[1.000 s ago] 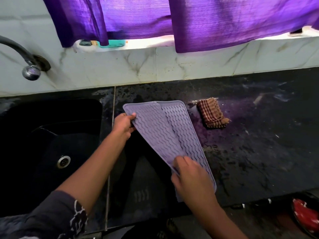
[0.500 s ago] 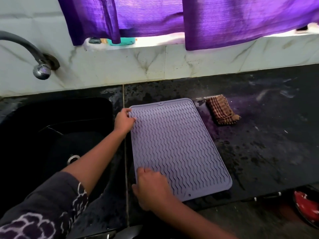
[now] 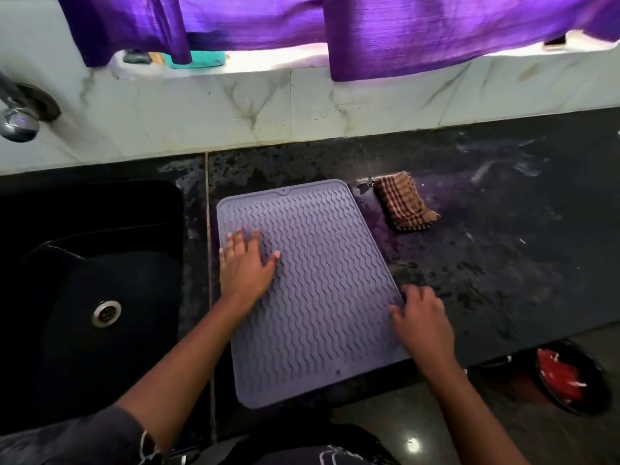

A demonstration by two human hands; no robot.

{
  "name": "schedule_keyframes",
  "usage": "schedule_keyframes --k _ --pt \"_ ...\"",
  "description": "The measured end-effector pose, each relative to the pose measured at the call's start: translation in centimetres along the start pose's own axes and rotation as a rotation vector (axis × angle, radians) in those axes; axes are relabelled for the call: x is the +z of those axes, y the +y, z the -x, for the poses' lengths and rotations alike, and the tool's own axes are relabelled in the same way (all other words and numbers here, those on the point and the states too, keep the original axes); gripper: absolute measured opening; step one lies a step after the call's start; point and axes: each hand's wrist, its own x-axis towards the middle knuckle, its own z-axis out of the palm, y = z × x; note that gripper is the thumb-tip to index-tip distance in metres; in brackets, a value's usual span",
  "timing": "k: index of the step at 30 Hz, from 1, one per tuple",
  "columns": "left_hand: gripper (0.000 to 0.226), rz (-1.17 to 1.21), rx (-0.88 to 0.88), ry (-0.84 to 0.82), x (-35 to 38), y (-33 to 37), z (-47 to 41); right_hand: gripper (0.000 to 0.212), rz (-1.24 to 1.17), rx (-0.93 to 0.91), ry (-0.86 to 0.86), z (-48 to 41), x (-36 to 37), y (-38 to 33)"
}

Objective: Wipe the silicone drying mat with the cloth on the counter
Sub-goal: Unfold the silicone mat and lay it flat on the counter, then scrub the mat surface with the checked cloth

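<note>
Lavender wavy-ribbed silicone drying mat (image 3: 322, 297) lies flat under both our hands. Left hand (image 3: 245, 266) presses palm-down, fingers spread; right hand (image 3: 422, 320) rests its loosely spread fingers on the mat's edge. Beyond it, untouched: folded brown checked cloth (image 3: 404, 204).

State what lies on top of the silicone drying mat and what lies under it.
On the mat: the left hand lies flat and the right hand touches its right edge. The checked cloth lies beside it. Underneath is the dark counter; that covered part is hidden.
</note>
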Motion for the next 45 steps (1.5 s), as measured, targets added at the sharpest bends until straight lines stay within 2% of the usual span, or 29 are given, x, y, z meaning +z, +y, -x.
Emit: schedule_keyframes --k 2,7,20,24,27,30,32,34,38,40,45 --pt "0.075 -0.072 -0.044 -0.046 1.8 1.1 0.5 0.04 -0.014 0.058 -0.101 -1.7 -0.2 1.4" --pt "0.079 -0.171 -0.05 -0.003 3.2 1.3 0.6 0.017 -0.163 0.093 -0.258 -4.2 -0.5 3.1" --pt "0.096 -0.223 -0.024 -0.014 3.0 0.9 0.3 0.021 -0.154 -0.037 -0.537 -5.9 -0.9 4.8" --pt "0.097 -0.22 -0.035 -0.021 2.9 1.0 0.4 0.025 0.059 -0.091 -0.421 -5.9 -1.3 4.1" --pt "0.095 -0.192 -0.061 -0.023 2.7 1.3 0.3 0.031 0.07 -0.109 -0.316 -7.6 -3.4 3.2" --pt "0.084 -0.172 -0.092 -0.003 2.5 2.2 -0.2 0.039 -0.042 -0.181 -0.051 -11.8 -4.9 2.2" --pt "0.078 -0.174 -0.053 0.023 2.5 3.3 -1.2 0.048 -0.064 -0.239 0.104 -15.7 -5.1 1.3" --pt "0.074 -0.177 0.003 0.024 2.6 4.5 -2.9 0.059 -0.015 -0.267 0.12 -19.4 -4.7 0.3" --pt "0.068 -0.208 0.04 -0.002 2.6 5.4 -6.8 0.072 0.134 -0.253 -0.032 -23.4 -2.7 -0.9" --pt "0.068 -0.203 0.042 -0.02 2.7 5.1 -8.1 0.065 0.12 -0.232 -0.011 -23.7 -1.9 -1.1" --pt "0.068 -0.191 0.054 0.007 3.3 4.5 -8.5 0.044 0.142 -0.253 0.189 -23.7 -1.9 -2.0"
